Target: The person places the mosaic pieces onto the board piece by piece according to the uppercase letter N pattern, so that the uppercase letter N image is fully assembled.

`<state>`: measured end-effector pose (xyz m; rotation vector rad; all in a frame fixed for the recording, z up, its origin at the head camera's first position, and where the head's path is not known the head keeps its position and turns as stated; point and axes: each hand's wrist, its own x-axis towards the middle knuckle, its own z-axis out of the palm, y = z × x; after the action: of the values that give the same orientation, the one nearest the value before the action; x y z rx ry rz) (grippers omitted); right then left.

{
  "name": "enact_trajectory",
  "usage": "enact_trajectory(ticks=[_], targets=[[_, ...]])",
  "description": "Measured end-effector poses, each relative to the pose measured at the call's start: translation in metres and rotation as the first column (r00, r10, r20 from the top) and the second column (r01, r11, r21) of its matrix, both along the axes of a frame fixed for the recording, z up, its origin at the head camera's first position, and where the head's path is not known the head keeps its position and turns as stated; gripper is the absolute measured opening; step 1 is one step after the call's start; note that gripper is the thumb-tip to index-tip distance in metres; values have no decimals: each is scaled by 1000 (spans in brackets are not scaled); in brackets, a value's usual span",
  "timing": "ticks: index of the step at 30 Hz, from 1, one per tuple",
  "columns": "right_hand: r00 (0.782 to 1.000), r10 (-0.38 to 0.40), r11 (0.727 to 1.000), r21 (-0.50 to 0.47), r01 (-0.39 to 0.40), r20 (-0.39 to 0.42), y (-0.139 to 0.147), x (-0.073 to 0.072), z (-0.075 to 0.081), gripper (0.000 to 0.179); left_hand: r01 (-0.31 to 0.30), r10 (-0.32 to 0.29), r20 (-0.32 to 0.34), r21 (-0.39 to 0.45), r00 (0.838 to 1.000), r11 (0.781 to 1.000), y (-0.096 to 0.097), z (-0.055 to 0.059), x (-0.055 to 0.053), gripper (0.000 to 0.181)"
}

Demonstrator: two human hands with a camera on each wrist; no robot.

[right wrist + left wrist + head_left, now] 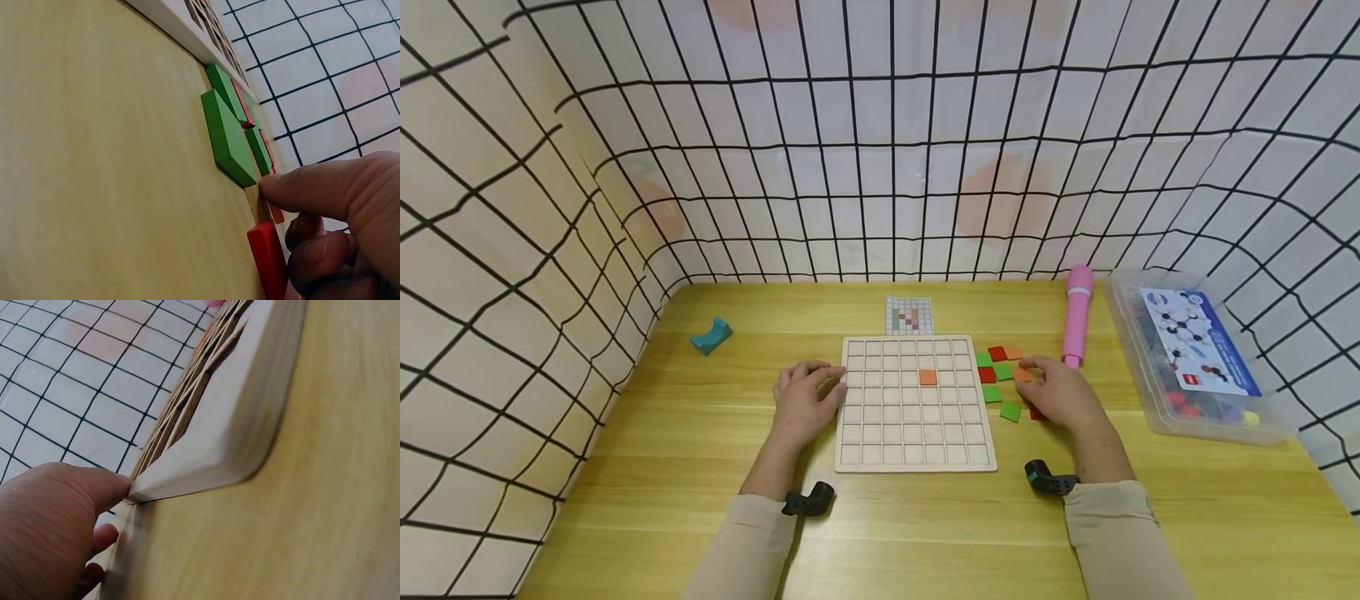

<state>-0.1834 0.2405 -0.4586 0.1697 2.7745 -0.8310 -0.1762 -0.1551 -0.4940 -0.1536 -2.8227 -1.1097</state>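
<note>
A pale wooden grid board (892, 433) lies on the table, with one orange square tile (928, 377) in its upper part. My left hand (805, 407) rests at the board's left edge, its thumb (112, 487) touching the rim and the other fingers loosely bent. At the board's right side lie several green, red and orange tiles. My right hand (1063, 396) is among them, thumb and index finger around another orange tile (1022, 375); whether they pinch it is unclear. A green tile (228, 140) lies beside the thumb tip, and a red tile (269, 259) is partly under the hand.
A small card with a coloured grid pattern (909, 317) lies behind the board. On the left is a teal curved block (711, 335). A pink cylinder (1077, 317) and a clear plastic box (1206, 417) stand at the right. Black wire mesh (892, 197) surrounds the table.
</note>
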Motion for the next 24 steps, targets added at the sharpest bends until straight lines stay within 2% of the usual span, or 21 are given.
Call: enact_trajectory(ticks=[7,16,24], targets=[[1000,-3,1000,-11,3,6,3,1,-3,47,0,0,1,-1,1000,1000,0,0,0,33],[1000,9,995,-103,-6,24,11,2,-2,61,-6,6,12,0,1000,1000,2,3,1,33],[1000,-11,995,-101,14,25,14,1,-9,61,-8,8,8,-7,1000,1000,2,2,1,33]])
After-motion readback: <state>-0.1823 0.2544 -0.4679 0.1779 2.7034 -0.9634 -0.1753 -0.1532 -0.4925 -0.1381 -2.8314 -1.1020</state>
